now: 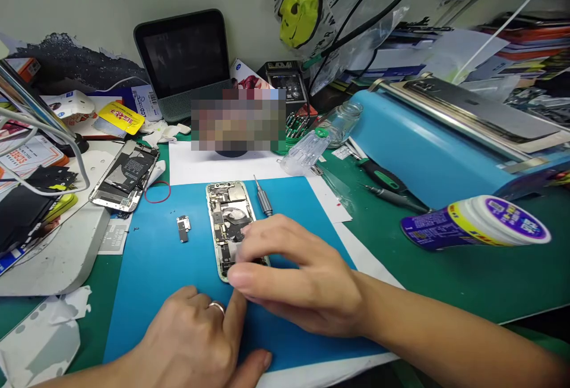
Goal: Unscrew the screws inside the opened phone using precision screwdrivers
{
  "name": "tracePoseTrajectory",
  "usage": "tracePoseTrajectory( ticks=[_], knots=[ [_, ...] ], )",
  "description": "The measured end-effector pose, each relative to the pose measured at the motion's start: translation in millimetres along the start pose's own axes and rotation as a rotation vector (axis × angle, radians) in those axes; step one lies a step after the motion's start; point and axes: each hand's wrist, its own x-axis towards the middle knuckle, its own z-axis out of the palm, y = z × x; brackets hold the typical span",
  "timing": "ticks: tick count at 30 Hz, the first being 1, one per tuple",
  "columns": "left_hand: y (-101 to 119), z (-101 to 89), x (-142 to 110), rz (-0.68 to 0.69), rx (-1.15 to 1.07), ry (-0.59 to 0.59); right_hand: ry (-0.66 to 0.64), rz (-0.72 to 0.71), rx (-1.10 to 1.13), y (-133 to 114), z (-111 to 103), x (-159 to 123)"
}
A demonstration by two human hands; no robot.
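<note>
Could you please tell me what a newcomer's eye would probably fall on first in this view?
Probably the opened phone, its inner parts bare on the blue mat, with the right hand over its lower end and the left hand just below. Next might come the purple tub with a white lid at the right, and the dark-screened smart display at the back left.

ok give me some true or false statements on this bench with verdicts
1. The phone by the right hand lies on the mat. True.
2. The screen is lit. False: it is dark.
3. A screwdriver lies right of the phone. True.
4. The small part lies on the phone. False: it lies on the mat.
5. The left hand wears a ring. True.
6. The red band circles the phone. False: it lies apart from it.
</note>
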Motion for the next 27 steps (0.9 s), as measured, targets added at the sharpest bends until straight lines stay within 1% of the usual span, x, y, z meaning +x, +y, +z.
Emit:
tracePoseTrajectory(
  ticks=[2, 6, 11, 14, 16, 19, 24, 27],
  knots=[
    [0.0, 0.0, -0.1, -0.002, -0.002, -0.007, 0.008, 0.003, -0.007, 0.0, 0.0, 0.5],
    [-0.5, -1.1, -0.9, 0.002, -0.011, -0.024, -0.015, -0.050, 0.066, 0.7, 0.4, 1.3],
    [0.2, -1.5, -0.9, 0.016, 0.002, -0.031, 0.003, 0.014, -0.023, -0.1, 0.0, 1.5],
    [1.3, -1.4, -0.3, 0.010, 0.015, -0.025, -0.016, -0.043, 0.034, -0.4, -0.5, 1.5],
    [1.4, -1.4, -0.3, -0.002, 0.022, -0.008, -0.027, -0.049, 0.044, -0.3, -0.6, 1.5],
    [0.3, -1.8, -0.8, 0.006, 0.018, -0.010, -0.011, 0.013, -0.023, -0.1, -0.5, 1.5],
    [0.0, -2.0, -0.4, 0.013, 0.004, 0.000, -0.032, -0.035, -0.013, -0.7, -0.2, 1.6],
    [0.8, -1.5, 0.2, 0.014, 0.017, 0.019, -0.010, 0.018, -0.124, -1.4, -1.8, 1.2]
  ],
)
